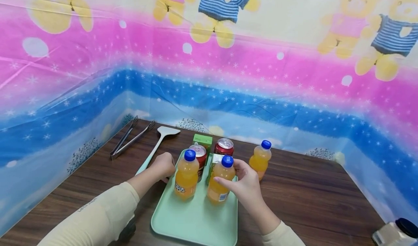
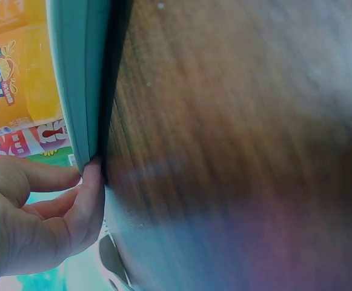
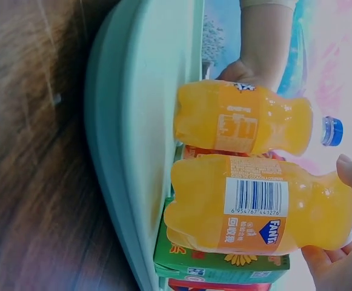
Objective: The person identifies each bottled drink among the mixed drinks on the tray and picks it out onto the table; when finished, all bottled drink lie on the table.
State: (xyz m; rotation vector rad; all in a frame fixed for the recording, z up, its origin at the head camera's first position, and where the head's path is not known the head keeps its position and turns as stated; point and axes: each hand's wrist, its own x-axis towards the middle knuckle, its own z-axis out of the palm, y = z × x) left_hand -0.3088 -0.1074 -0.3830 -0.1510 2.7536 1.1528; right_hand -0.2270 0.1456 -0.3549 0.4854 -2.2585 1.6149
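Observation:
My left hand (image 1: 164, 165) pinches the left rim of a pale green tray (image 1: 192, 224); the left wrist view shows thumb and fingers on that rim (image 2: 79, 79). With my right hand (image 1: 246, 182) I hold an orange Fanta bottle (image 1: 217, 193) by its upper part, over the tray. The right wrist view shows this bottle (image 3: 248, 206) in front of a green drink carton (image 3: 206, 257). A second orange soda bottle (image 1: 187, 177) stands on the tray's left side. Behind it is a red can (image 1: 200, 153), partly hidden. Both bottles have blue caps.
Another green carton (image 1: 203, 140) and a red can (image 1: 224, 147) stand at the tray's far end. A third orange bottle (image 1: 260, 160) is on the table right of the tray. Tongs (image 1: 130, 140) and a spatula (image 1: 155, 148) lie back left; a black-lidded jar (image 1: 396, 233) stands front right.

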